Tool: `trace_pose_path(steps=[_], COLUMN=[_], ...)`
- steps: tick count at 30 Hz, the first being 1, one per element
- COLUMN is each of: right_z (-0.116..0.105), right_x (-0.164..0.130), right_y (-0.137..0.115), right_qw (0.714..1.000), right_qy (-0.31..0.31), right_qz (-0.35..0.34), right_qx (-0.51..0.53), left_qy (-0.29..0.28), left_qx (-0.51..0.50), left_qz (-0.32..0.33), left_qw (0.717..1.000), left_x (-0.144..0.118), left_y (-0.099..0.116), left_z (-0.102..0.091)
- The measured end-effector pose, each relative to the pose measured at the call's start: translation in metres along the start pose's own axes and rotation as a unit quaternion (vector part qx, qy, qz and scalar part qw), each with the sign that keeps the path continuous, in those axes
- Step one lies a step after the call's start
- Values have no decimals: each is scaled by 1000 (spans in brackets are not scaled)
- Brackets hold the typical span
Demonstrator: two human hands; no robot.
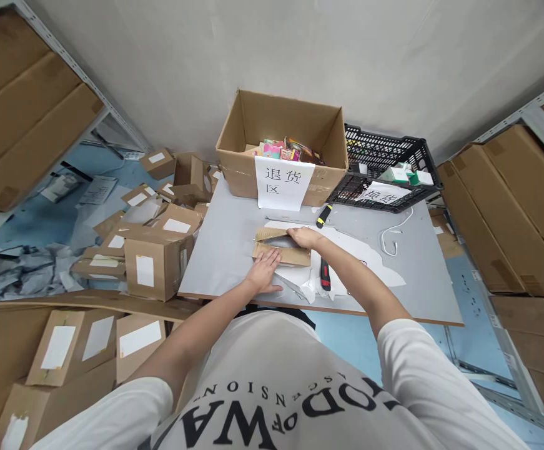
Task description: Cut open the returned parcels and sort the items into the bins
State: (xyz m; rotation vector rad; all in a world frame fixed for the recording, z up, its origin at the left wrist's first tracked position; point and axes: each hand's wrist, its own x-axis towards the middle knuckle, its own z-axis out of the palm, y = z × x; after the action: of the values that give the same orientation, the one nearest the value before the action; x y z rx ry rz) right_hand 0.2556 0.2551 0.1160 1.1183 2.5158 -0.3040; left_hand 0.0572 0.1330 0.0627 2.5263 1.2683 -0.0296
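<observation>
A small cardboard box (294, 256) lies on the grey table with its top flaps parted and a dark gap between them. My left hand (265, 272) rests on its near flap at the left, fingers spread out flat. At the far right corner, my right hand (303, 237) has its fingers bent around the edge of the box's flap. What lies inside the box is too dark to make out. Just right of the box is a red and black utility knife (325, 275). A yellow and black handle (323, 215) sits beyond my right hand. White paper (379, 269) spreads underneath.
At the table's back stand a large open carton (234, 182) of colourful packets and a black plastic crate (424, 165) holding small boxes. A white cable (390, 244) lies at the right. Cardboard boxes (152, 265) pile up left of the table; shelves of cartons (510, 206) flank the right.
</observation>
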Motion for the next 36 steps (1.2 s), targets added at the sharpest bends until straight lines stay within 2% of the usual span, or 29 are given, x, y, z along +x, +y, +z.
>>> trace_pose_path(steps=[5,9,13,16,18,20,22,25,27,28,30,32,34,36], right_z=[-19,-21,-8,9,19,24,27,28,29,31,34,35,36,37], right_x=[7,15,26,32,34,34,30,16,1,-7,-23,-35,-44,-51], right_y=[20,28,28,22,18,14,11,1,-9,-15,-27,-36,-42,-49], right_qw=[993,974,952,917,902,898,904,910,914,922,948,968,978,983], right_qy=[11,28,40,77,106,147,206,301,340,342,302,233,177,146], right_qz=[84,170,268,366,390,381,341,264,205,161,60,-1,10,45], right_qx=[88,148,141,137,153,162,152,110,86,81,83,94,105,106], left_qy=[2,9,10,8,10,15,26,60,94,109,111,62,8,-18], left_qx=[-10,-11,-8,-8,-11,-17,-28,-51,-64,-70,-79,-86,-98,-116], left_qz=[-9,-4,-1,1,3,8,21,44,47,41,24,27,35,33], left_qw=[1000,1000,1000,1000,1000,1000,999,996,992,991,990,994,995,993], left_x=[-1,-2,-5,-5,-3,-3,-4,-9,-11,-11,-9,-3,5,13], left_y=[2,1,1,1,0,-3,-10,-31,-49,-59,-78,-94,-105,-111], left_z=[0,1,3,4,4,3,0,-9,-18,-22,-30,-36,-38,-38])
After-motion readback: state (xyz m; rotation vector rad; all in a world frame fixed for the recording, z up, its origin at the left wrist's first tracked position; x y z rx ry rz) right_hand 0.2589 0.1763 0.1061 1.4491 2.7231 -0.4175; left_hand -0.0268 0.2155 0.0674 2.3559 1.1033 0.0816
